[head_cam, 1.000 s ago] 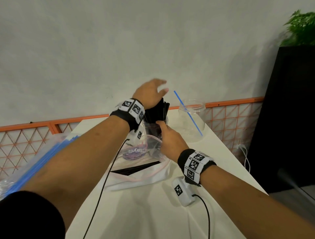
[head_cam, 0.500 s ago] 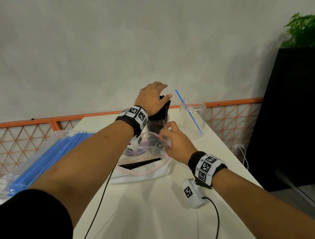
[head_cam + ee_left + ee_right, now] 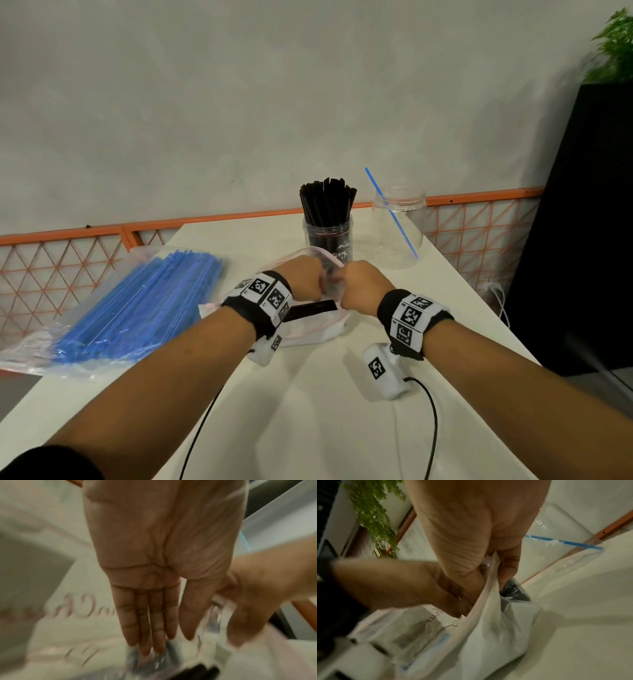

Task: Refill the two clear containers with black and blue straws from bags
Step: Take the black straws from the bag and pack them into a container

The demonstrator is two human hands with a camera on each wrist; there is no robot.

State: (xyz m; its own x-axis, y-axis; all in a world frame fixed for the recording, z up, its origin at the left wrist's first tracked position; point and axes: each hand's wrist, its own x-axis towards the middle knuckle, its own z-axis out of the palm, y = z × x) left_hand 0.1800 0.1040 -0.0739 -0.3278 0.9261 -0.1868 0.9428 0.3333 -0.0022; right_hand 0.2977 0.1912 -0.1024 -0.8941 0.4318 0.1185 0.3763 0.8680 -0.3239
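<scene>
- Left hand (image 3: 306,277) down off the black straws, now at the mouth of the clear zip bag with pink seal strip (image 3: 318,327), fingers straight and close together on the plastic.
- Right hand (image 3: 364,286) pinching the bag's top edge between thumb and fingers, just beside the left.
- Clear plastic jar packed with black straws (image 3: 327,224) standing free, upright, behind both hands; black refill looks done.
- A few black straws (image 3: 313,307) left lying inside the bag.
- Second clear jar (image 3: 399,228) to the right, holding one blue straw (image 3: 390,212), leaning.
- Bag of blue straws (image 3: 137,301) flat on the white table (image 3: 308,411), far left, untouched.
- Half a second back: left hand on top of the black bundle, right alone at the bag.
- Likely sealing or clearing the bag before the blue lot.
</scene>
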